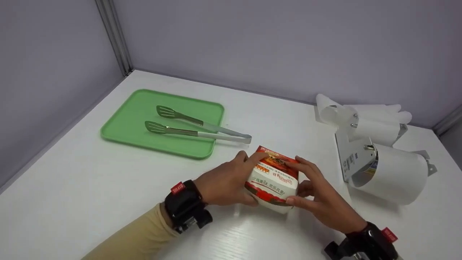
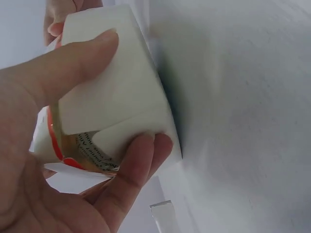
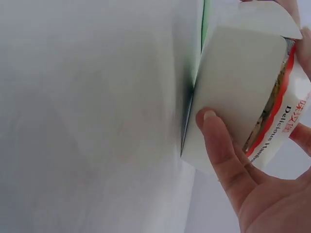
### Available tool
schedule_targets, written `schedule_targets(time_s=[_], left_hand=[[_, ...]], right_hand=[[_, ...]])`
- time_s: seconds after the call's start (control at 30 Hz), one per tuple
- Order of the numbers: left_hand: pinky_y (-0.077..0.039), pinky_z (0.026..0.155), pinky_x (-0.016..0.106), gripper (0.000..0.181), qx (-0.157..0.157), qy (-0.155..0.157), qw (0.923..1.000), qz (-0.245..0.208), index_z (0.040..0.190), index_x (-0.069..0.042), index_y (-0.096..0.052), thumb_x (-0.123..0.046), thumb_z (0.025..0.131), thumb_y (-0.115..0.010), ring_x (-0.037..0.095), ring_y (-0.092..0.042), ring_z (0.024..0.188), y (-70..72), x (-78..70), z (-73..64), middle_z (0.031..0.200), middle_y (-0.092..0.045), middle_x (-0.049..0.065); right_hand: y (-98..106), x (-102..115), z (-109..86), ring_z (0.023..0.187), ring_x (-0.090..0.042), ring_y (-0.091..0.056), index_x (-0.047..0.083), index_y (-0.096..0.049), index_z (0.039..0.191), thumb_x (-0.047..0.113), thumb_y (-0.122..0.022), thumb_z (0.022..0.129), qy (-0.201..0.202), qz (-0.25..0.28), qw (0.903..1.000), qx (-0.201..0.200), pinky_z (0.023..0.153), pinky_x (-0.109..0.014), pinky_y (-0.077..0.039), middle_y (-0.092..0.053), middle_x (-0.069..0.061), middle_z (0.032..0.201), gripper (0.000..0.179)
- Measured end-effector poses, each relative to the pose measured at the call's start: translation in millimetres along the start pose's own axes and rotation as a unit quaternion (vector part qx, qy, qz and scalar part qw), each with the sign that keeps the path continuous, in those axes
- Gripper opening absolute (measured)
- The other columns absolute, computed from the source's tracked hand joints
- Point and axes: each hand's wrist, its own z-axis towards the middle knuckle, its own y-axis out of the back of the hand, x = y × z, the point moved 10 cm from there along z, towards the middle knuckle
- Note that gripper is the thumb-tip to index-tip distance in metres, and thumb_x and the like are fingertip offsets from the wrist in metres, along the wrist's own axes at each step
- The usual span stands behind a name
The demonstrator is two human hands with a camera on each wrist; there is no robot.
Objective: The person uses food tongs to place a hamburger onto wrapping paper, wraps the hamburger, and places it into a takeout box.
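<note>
A red and white paper hamburger box (image 1: 271, 180) with printed lettering stands on the white table between my two hands. My left hand (image 1: 231, 178) grips its left side. In the left wrist view the thumb (image 2: 92, 53) lies across a plain white face, and the fingertips (image 2: 146, 145) curl onto a side flap. From the right, my right hand (image 1: 321, 195) holds the box, thumb low on the front and fingers near the top. The right wrist view shows the box's white side (image 3: 238, 77) and a fingertip (image 3: 209, 116) against it. The box's contents are hidden.
A green tray (image 1: 122, 124) lies at the back left. Metal tongs (image 1: 223, 133) with slotted dark ends rest spread across it, their bend past its right edge. At right lie white rolled sheets (image 1: 393, 177) on flat pieces with metal fittings. Grey walls (image 1: 252, 43) enclose the table.
</note>
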Motion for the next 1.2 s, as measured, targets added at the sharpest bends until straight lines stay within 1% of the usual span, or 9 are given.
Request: schedule_targets(time_s=[0.1,0.33,0.47,0.6,0.67,0.9,1.03,1.1,1.2], left_hand=[[-0.053,0.082,0.027,0.107,-0.005,0.006,0.9999,-0.010,0.158,-0.029,-0.019,-0.031,0.077,-0.089,0.017,-0.060,0.097,2.1,0.5,0.7,0.125,-0.049,0.011],[-0.052,0.083,0.027,0.102,-0.011,0.012,0.9994,-0.029,0.155,-0.032,-0.023,-0.034,0.077,-0.088,0.016,-0.059,0.096,1.6,-0.4,1.3,0.121,-0.049,0.008],[-0.052,0.081,0.028,0.098,-0.019,0.013,0.9992,-0.033,0.153,-0.034,-0.027,-0.038,0.077,-0.087,0.016,-0.059,0.093,2.7,0.1,1.6,0.117,-0.049,0.007],[-0.051,0.081,0.028,0.097,-0.020,0.021,0.9986,-0.044,0.154,-0.034,-0.028,-0.041,0.077,-0.087,0.016,-0.058,0.093,3.0,1.0,1.5,0.116,-0.049,0.007],[-0.051,0.082,0.028,0.097,-0.018,0.028,0.9980,-0.055,0.154,-0.034,-0.028,-0.041,0.077,-0.087,0.017,-0.058,0.094,2.5,1.4,1.5,0.117,-0.048,0.007],[-0.051,0.086,0.029,0.096,-0.017,0.047,0.9944,-0.092,0.153,-0.037,-0.028,-0.039,0.078,-0.087,0.016,-0.058,0.097,1.7,3.3,0.9,0.117,-0.046,0.004],[-0.050,0.084,0.029,0.094,-0.026,0.056,0.9913,-0.116,0.155,-0.038,-0.029,-0.044,0.079,-0.085,0.016,-0.057,0.092,2.9,5.4,-0.7,0.113,-0.044,0.004],[-0.049,0.081,0.029,0.094,-0.028,0.059,0.9900,-0.125,0.156,-0.037,-0.028,-0.048,0.080,-0.083,0.016,-0.056,0.089,3.4,6.5,-1.2,0.112,-0.044,0.004],[-0.048,0.079,0.029,0.092,-0.024,0.059,0.9891,-0.133,0.157,-0.036,-0.027,-0.054,0.083,-0.078,0.015,-0.054,0.088,2.6,6.8,-1.4,0.113,-0.044,0.005]], right_hand=[[0,0,-1.1,0.102,-0.024,-0.067,0.028,-0.028,0.158,0.024,-0.067,0.098,0.001,0.034,0.9994,0.005,0.087,-0.024,-0.053,-0.003,-0.016,0.169,0.072],[2,-7,-2.3,0.111,-0.031,-0.061,0.030,-0.028,0.159,0.024,-0.060,0.103,-0.038,0.091,0.9951,0.004,0.088,-0.026,-0.055,-0.002,-0.010,0.171,0.065],[3,-8,-2.4,0.116,-0.034,-0.060,0.028,-0.028,0.159,0.024,-0.058,0.104,-0.041,0.087,0.9953,-0.003,0.089,-0.026,-0.054,-0.004,-0.010,0.171,0.063],[5,-7,-2.0,0.138,-0.043,-0.045,0.026,-0.028,0.159,0.024,-0.058,0.104,-0.036,0.083,0.9958,-0.014,0.094,-0.026,-0.053,-0.006,-0.013,0.171,0.063],[5,-7,-1.7,0.143,-0.045,-0.039,0.025,-0.028,0.159,0.023,-0.058,0.104,-0.038,0.090,0.9950,-0.016,0.095,-0.025,-0.053,-0.005,-0.013,0.171,0.063],[5,-11,-3.5,0.131,-0.039,-0.053,0.031,-0.024,0.160,0.029,-0.050,0.107,-0.080,0.094,0.9920,-0.023,0.091,-0.029,-0.054,-0.002,-0.008,0.172,0.058],[5,-5,-4.1,0.120,-0.037,-0.058,0.030,-0.022,0.160,0.023,-0.066,0.099,-0.062,0.077,0.9940,-0.047,0.086,-0.028,-0.055,-0.011,-0.008,0.171,0.076],[4,-1,-3.8,0.113,-0.034,-0.060,0.031,-0.019,0.160,0.023,-0.074,0.093,-0.055,0.061,0.9947,-0.062,0.081,-0.028,-0.056,-0.019,-0.009,0.167,0.087],[2,0,-2.8,0.115,-0.032,-0.059,0.034,-0.016,0.160,0.026,-0.078,0.090,-0.055,0.053,0.9938,-0.080,0.082,-0.028,-0.056,-0.023,-0.008,0.165,0.094]])
